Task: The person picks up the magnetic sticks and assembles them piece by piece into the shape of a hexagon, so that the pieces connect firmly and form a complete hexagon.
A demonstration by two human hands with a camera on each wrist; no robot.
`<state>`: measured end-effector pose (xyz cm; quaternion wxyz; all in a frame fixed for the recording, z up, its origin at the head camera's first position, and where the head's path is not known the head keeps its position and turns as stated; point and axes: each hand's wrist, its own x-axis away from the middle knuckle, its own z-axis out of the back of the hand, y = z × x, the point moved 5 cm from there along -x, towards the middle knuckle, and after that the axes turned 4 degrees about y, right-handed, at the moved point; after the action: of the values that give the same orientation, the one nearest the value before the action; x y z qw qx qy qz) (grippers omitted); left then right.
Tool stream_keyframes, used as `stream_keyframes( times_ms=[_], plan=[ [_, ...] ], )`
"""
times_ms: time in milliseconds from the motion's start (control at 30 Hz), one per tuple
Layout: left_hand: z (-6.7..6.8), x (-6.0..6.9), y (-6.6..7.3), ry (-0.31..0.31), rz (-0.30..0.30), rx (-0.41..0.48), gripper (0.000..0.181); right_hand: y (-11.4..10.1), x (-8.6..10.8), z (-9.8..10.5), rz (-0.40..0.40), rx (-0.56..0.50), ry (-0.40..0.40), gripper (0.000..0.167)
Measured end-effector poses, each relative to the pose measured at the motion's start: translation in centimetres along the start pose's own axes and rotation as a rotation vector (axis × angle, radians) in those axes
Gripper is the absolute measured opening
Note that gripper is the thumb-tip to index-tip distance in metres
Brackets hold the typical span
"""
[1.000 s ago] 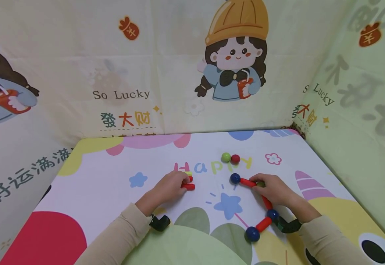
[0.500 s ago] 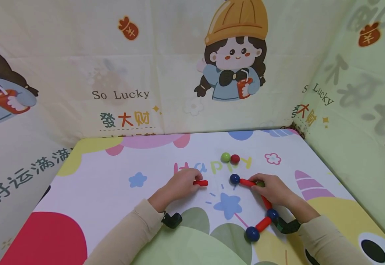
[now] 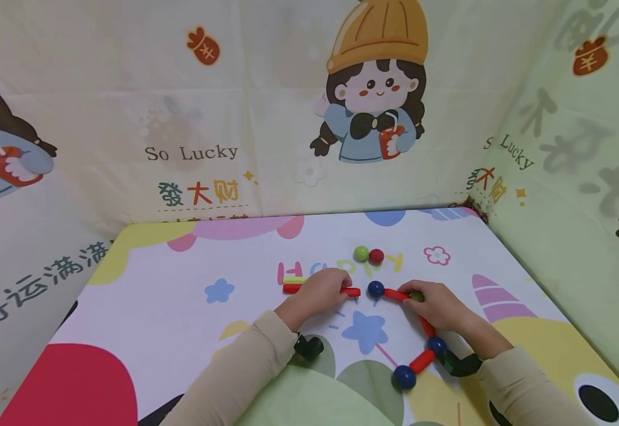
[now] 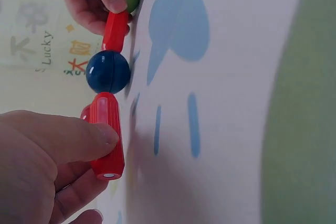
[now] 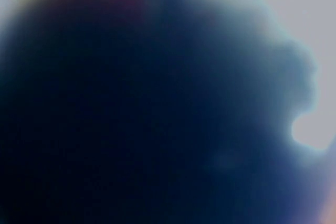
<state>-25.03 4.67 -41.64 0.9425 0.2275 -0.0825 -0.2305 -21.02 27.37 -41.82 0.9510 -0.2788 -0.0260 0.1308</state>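
The left hand [image 3: 318, 294] pinches a red rod [image 3: 352, 291], its far end just short of a blue ball [image 3: 375, 289]. In the left wrist view the thumb of the left hand [image 4: 47, 156] lies on the red rod [image 4: 107, 145], beside the blue ball [image 4: 108, 72]. The right hand [image 3: 440, 305] grips a green ball [image 3: 418, 296] and the red rod [image 3: 396, 294] joined to the blue ball. From there the chain runs by another red rod [image 3: 427, 325] to more blue balls [image 3: 405, 377]. A dark blur fills the right wrist view.
A light green ball [image 3: 361, 254] and a dark red ball [image 3: 376, 256] sit side by side at the back. Left of the left hand lie a yellow-green rod [image 3: 294, 280] and a red rod [image 3: 291, 289]. Printed cloth walls stand behind and at the sides.
The left hand has moved right, carrying a red rod toward the blue ball, and the rods it leaves behind show again. The right hand keeps its place on the chain.
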Motion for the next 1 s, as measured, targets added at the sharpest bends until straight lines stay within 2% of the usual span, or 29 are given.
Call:
stream_keyframes(
  times_ms=[233, 467, 733, 1000],
  plan=[
    [-0.2, -0.4, 0.7, -0.009, 0.013, 0.003, 0.026, -0.1, 0.0, 0.0, 0.000, 0.014, -0.005, 0.027],
    [-0.1, -0.8, 1.3, 0.001, -0.021, -0.013, 0.025, -0.2, 0.1, 0.0, -0.016, 0.016, -0.020, 0.029],
    [-0.2, -1.2, 1.5, 0.022, -0.050, -0.012, 0.013, -0.3, 0.1, 0.0, -0.035, 0.013, -0.027, 0.029],
    [-0.2, -1.2, 1.5, 0.026, -0.071, -0.016, 0.016, -0.2, 0.1, 0.0, -0.027, 0.014, -0.024, 0.029]
  ],
)
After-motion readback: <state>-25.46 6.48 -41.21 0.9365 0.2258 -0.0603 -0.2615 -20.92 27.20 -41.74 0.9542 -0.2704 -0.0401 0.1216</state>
